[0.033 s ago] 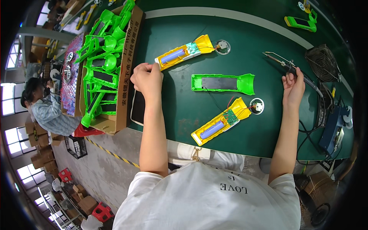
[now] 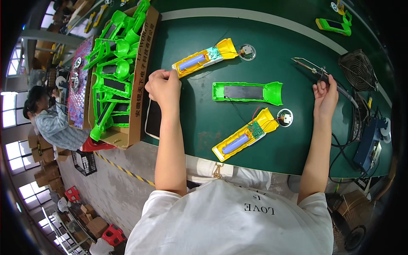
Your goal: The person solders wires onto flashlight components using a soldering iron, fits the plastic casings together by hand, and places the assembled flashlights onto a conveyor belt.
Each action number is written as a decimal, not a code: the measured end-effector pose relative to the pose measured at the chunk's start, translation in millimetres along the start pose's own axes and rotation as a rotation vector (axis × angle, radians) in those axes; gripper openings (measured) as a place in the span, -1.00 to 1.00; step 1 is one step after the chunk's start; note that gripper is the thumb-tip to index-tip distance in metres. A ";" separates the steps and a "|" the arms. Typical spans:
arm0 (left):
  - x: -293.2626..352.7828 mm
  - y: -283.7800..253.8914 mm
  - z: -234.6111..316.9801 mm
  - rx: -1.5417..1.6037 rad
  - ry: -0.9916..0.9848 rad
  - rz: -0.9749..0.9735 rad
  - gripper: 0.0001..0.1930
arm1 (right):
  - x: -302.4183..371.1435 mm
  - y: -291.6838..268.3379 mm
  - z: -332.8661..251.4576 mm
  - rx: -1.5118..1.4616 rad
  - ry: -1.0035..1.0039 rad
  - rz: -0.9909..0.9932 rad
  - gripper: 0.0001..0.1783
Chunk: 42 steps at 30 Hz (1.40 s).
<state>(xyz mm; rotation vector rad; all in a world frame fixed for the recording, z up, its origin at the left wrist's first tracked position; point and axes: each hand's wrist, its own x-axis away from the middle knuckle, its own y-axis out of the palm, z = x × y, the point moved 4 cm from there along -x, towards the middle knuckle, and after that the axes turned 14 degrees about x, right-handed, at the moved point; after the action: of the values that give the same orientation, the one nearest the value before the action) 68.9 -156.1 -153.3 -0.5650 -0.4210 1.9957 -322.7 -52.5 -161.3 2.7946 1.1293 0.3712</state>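
My left hand (image 2: 165,90) is closed, fingers curled, right beside the end of a yellow flashlight half-shell (image 2: 197,63). Whatever its fingers hold is hidden; I cannot tell if it touches the shell. That shell carries a blue-purple battery and a circuit board, wired to a round lamp head (image 2: 247,52). At the right, my right hand (image 2: 325,100) grips a soldering iron (image 2: 323,75), its tip pointing left. Between the hands lies a green half-shell (image 2: 246,92) with a dark panel. Nearer me sits a second yellow half-shell (image 2: 244,136), wired to another lamp head (image 2: 284,117).
A cardboard box (image 2: 142,80) full of green shells stands left, beside a white-edged flat device (image 2: 152,121). A fan (image 2: 358,71) and a blue soldering station (image 2: 369,138) with cables stand right. Another green shell (image 2: 333,25) lies far right. A person (image 2: 61,123) works at the left.
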 end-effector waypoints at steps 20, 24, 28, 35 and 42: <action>-6.1 -19.3 9.2 0.567 -0.185 -0.147 -0.87 | -0.2 1.8 0.2 -0.011 -0.001 -0.020 -0.81; 12.1 -30.7 43.5 0.183 0.282 -0.142 -0.85 | 0.3 2.1 -1.7 -0.006 -0.006 -0.027 -0.80; 54.6 -31.1 61.7 0.079 0.686 -0.497 -0.82 | -1.1 -0.1 0.3 -0.006 0.001 -0.014 -0.80; 79.2 -40.7 49.6 -0.171 0.718 -0.817 -0.71 | -0.5 -0.3 -0.6 -0.016 -0.003 -0.023 -0.78; 81.3 -24.7 50.7 -0.250 0.862 -0.858 -0.85 | -0.7 0.7 -0.8 -0.016 -0.005 -0.024 -0.78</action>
<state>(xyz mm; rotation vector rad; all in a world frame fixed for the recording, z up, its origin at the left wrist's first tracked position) 25.4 -75.5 -115.7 -1.1029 -0.2871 0.7735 -322.9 -53.5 -160.6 2.7640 1.1521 0.3693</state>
